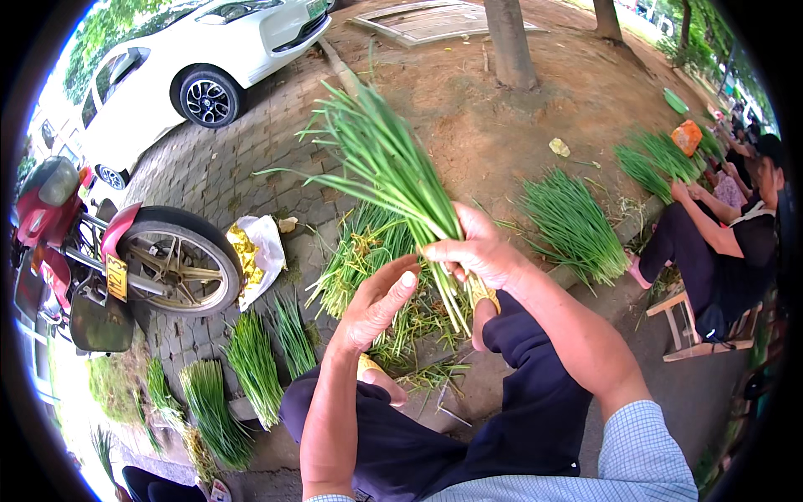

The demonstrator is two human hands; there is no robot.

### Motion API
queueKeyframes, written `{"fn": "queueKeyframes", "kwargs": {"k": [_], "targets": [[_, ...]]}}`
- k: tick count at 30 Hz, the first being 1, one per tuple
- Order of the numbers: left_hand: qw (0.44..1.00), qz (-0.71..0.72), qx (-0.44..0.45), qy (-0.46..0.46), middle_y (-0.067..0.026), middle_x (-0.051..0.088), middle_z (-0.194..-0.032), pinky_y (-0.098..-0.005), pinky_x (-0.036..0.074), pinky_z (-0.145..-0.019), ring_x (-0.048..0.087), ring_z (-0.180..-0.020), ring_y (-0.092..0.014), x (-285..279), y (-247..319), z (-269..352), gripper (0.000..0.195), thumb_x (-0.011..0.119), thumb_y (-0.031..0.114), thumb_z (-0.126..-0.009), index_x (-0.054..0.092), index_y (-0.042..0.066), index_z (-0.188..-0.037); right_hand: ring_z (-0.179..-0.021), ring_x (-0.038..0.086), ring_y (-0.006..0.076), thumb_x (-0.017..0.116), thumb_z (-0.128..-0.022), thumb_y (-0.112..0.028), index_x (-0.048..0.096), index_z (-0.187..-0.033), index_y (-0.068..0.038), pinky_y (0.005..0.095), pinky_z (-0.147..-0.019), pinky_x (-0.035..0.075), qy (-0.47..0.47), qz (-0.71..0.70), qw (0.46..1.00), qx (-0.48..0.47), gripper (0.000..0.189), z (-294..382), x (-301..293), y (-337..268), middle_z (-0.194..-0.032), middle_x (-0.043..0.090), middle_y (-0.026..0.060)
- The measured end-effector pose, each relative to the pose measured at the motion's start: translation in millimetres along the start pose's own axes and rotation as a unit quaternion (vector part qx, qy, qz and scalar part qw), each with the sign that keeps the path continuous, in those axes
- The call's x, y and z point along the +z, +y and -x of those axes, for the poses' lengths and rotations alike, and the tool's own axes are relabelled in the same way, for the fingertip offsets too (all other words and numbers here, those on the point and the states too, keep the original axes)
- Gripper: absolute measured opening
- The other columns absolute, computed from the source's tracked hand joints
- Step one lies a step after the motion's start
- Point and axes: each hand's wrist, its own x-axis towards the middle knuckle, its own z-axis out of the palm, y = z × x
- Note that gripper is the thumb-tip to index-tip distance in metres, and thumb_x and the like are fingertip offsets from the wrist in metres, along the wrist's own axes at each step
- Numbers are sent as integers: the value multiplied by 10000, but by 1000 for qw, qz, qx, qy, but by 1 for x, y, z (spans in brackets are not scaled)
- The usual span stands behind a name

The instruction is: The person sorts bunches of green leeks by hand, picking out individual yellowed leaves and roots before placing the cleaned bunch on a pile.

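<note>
My right hand (480, 245) grips a bunch of long green Chinese chives (392, 160) near its pale stem ends. The leaves fan out up and to the left, and the stems point down towards my feet. My left hand (382, 304) is beside the stems, palm turned inward and thumb apart from the fingers. Its fingertips come close to my right thumb; whether they touch a stalk I cannot tell. Beyond my hands, a loose pile of chives (367, 251) with yellowed leaves lies on the paving. Stripped leaf scraps (417, 336) cover the ground between my feet.
Sorted chive bundles lie right (571, 226) and left (254, 364) along the kerb. A motorcycle wheel (182, 263) and white-and-gold wrapping (254, 257) stand left. Behind are a white car (207, 56) and a tree trunk (511, 44). A seated person (709, 232) handles chives at right.
</note>
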Motion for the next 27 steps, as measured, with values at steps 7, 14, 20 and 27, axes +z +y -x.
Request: {"fn": "queueKeyframes", "kwargs": {"k": [7, 14, 20, 27], "targets": [[984, 163, 11, -77, -168, 601, -1070, -379, 531, -832, 620, -996, -267, 6, 6, -2, 517, 644, 208, -851, 420, -33, -1250, -546, 493, 43, 671, -806, -73, 488, -1055, -48, 191, -432, 398, -41, -10, 999, -6, 310, 1, 20, 7, -792, 548, -11], [981, 184, -26, -56, -168, 623, -976, -369, 551, -779, 660, -869, -264, 11, -2, -3, 321, 620, 11, -848, 456, -23, -1122, -598, 493, 40, 667, -819, -103, 465, -1104, -34, 196, -472, 405, -42, 71, 995, -56, 356, -6, 19, 27, -829, 539, -3], [982, 187, -13, -10, -141, 617, -972, -357, 552, -770, 650, -839, -239, 11, -1, -3, 285, 564, 30, -887, 454, -13, -1146, -604, 498, 39, 642, -837, -96, 483, -1053, -38, 204, -462, 411, -26, 97, 995, -18, 275, -5, 18, 23, -824, 537, 0], [993, 116, 18, 17, -110, 623, -966, -307, 553, -725, 647, -829, -189, 9, -5, -6, 321, 545, -5, -884, 446, 9, -1189, -638, 557, 66, 633, -838, -79, 497, -984, -31, 225, -518, 475, 16, 203, 974, -101, 205, -1, 26, 32, -789, 558, -3]]}}
